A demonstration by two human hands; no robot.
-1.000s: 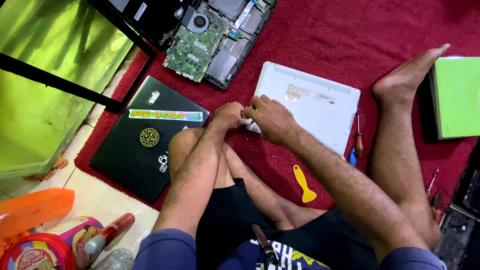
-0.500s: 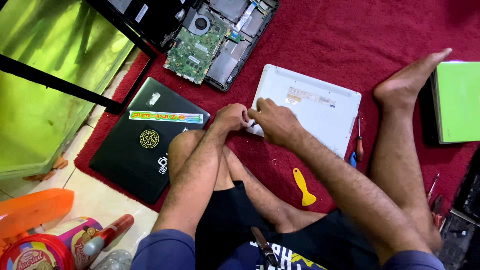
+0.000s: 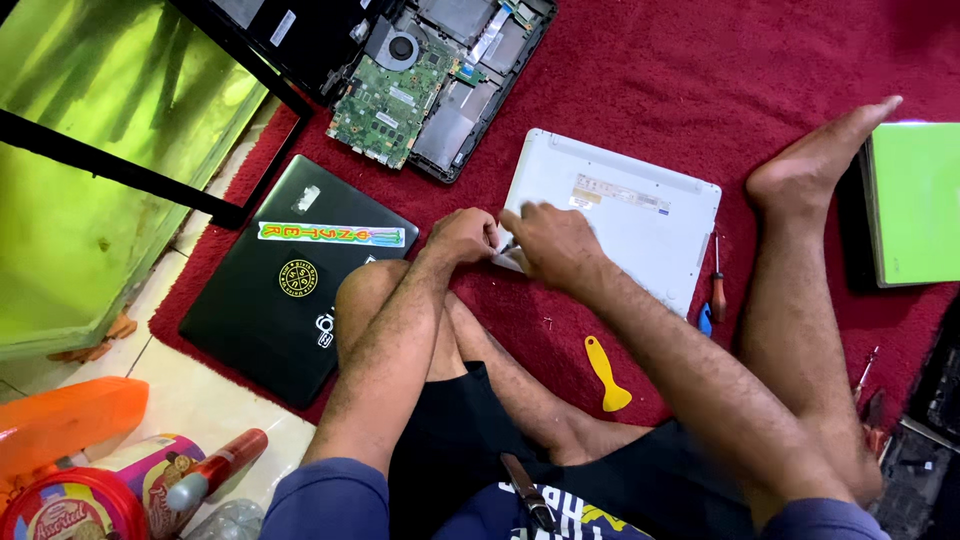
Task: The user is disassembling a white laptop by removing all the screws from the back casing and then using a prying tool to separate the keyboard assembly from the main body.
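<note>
I sat cross-legged on a dark red carpet [image 3: 700, 70] beside a pale tiled floor, with a green-glass tank to my left. My left hand [image 3: 462, 236] was closed in a narrow pinch at the near left corner of the white laptop [image 3: 640, 235], which lay bottom-up on the carpet in front of my knees. My right hand [image 3: 552, 242] lay flat over that same corner, fingers together, touching the case. Whether either hand gripped a small tool I could not tell — the fingers hid the spot. Compared with a second before, both hands had hardly shifted; they stayed at the corner seam, so I judged the prying there was still under way and the cover not yet loose.

Outward from there: a yellow plastic pry tool [image 3: 606, 374] lay on the carpet near my right forearm, a red-handled screwdriver [image 3: 717, 285] just beside the laptop's right edge. A black stickered laptop [image 3: 290, 290] sat under my left knee, an opened laptop with its green circuit board [image 3: 385, 100] exposed beyond it, and a green book-like thing [image 3: 915, 205] past my right foot.
</note>
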